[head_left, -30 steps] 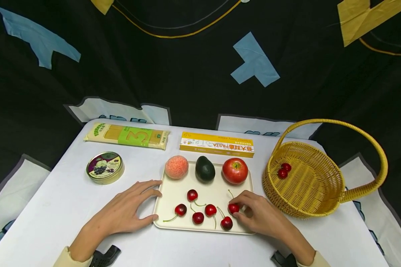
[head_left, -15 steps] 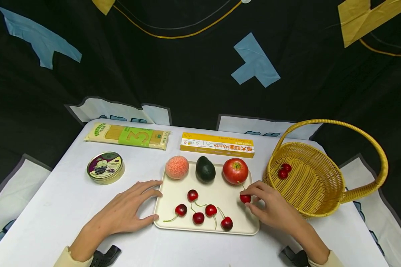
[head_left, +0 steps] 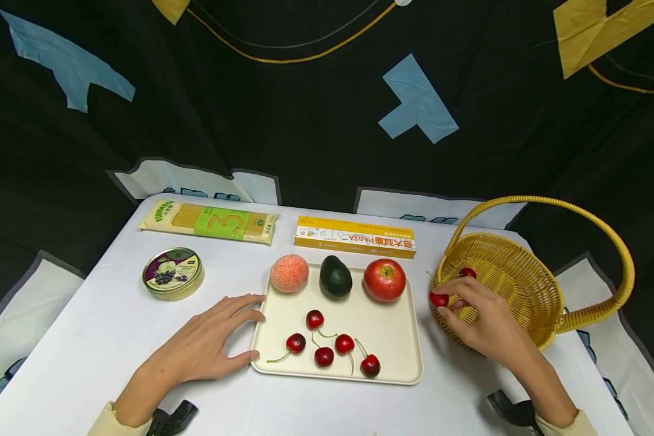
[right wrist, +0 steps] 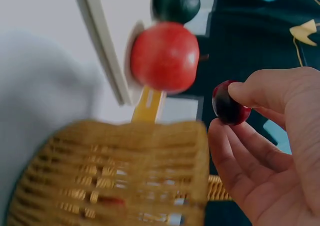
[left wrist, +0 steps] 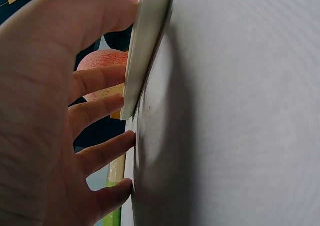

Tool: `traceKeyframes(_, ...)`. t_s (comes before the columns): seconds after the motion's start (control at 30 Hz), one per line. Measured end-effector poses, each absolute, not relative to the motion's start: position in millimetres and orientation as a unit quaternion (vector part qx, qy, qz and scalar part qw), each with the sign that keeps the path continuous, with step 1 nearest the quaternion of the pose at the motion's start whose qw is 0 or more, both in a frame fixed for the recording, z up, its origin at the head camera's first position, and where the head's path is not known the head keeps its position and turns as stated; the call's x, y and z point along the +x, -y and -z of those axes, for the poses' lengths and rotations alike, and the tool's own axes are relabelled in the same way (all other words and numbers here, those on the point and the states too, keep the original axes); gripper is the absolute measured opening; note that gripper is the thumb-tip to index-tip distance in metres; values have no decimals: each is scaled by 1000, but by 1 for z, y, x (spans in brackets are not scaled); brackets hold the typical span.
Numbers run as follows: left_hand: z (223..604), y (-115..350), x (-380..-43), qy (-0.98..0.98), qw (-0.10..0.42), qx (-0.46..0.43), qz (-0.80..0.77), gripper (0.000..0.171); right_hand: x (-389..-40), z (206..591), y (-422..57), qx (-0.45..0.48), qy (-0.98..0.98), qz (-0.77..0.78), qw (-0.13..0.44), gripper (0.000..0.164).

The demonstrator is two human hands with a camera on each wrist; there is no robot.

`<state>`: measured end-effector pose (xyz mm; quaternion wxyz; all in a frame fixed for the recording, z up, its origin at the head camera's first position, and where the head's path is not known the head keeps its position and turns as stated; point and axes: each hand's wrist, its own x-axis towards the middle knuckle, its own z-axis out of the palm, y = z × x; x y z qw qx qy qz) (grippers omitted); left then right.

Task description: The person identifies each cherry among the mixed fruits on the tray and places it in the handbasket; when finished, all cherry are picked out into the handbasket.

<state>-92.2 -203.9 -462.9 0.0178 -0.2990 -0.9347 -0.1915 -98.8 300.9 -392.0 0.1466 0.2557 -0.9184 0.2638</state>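
Note:
My right hand (head_left: 485, 321) pinches a dark red cherry (head_left: 439, 300) between thumb and fingertips at the near left rim of the yellow wicker basket (head_left: 534, 290). In the right wrist view that held cherry (right wrist: 227, 105) is up beside the basket's edge. One cherry (head_left: 467, 272) shows inside the basket, partly behind the hand. My left hand (head_left: 201, 345) lies with fingers spread at the left edge of the cream tray (head_left: 398, 339). Thumb and some fingertips meet the tray rim (left wrist: 142, 50) in the left wrist view. Several stemmed cherries (head_left: 344, 344) lie on the tray's near half.
Along the tray's far side sit a pink bumpy fruit (head_left: 289, 273), an avocado (head_left: 335, 277) and a red apple (head_left: 384, 280). Behind are a yellow pasta box (head_left: 355, 237) and a pasta pack (head_left: 209, 222). A round tin (head_left: 172, 274) stands left. The basket's tall handle (head_left: 605, 233) arches rightward.
My right hand has carried the pinched cherry from the tray rightward to the basket's rim. The left hand stays at the tray's left edge.

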Motion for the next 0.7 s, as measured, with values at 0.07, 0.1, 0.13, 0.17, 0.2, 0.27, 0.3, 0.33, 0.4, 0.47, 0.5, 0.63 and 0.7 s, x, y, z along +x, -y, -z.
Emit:
traceKeyframes(0.07, 463, 204, -92, 934, 22, -302, 191, 50, -100, 391, -307, 245, 923, -254, 151, 46)
traceKeyframes(0.1, 463, 204, -92, 933, 24, -303, 190, 50, -101, 391, -309, 240, 925, -251, 152, 46)
traceKeyframes(0.13, 463, 204, -92, 933, 26, -304, 190, 50, -102, 392, -312, 235, 927, -248, 153, 45)
traceKeyframes(0.17, 463, 204, -92, 933, 27, -304, 189, 50, -102, 393, -314, 230, 929, -247, 152, 45)
traceKeyframes(0.2, 463, 204, -92, 933, 29, -305, 189, 50, -103, 393, -316, 225, 931, -245, 151, 45)
traceKeyframes(0.27, 463, 204, -92, 933, 29, -305, 190, 50, -104, 395, -321, 215, 934, -244, 150, 44)
traceKeyframes(0.3, 463, 204, -92, 933, 30, -305, 190, 50, -104, 396, -323, 212, 935, -242, 149, 44)
traceKeyframes(0.33, 463, 204, -92, 933, 29, -305, 190, 50, -105, 397, -325, 210, 936, -240, 149, 44)
traceKeyframes(0.4, 463, 205, -92, 933, 29, -305, 191, 50, -107, 399, -329, 208, 938, -236, 147, 44)
traceKeyframes(0.47, 463, 205, -92, 933, 28, -305, 191, 50, -110, 400, -334, 206, 940, -231, 146, 43)
traceKeyframes(0.5, 463, 205, -92, 933, 27, -305, 191, 50, -111, 402, -336, 205, 941, -228, 146, 43)
traceKeyframes(0.63, 462, 205, -92, 933, 20, -302, 192, 50, -116, 408, -342, 196, 945, -219, 145, 41)
traceKeyframes(0.7, 462, 205, -92, 934, 18, -302, 193, 49, -119, 411, -345, 192, 947, -216, 142, 40)
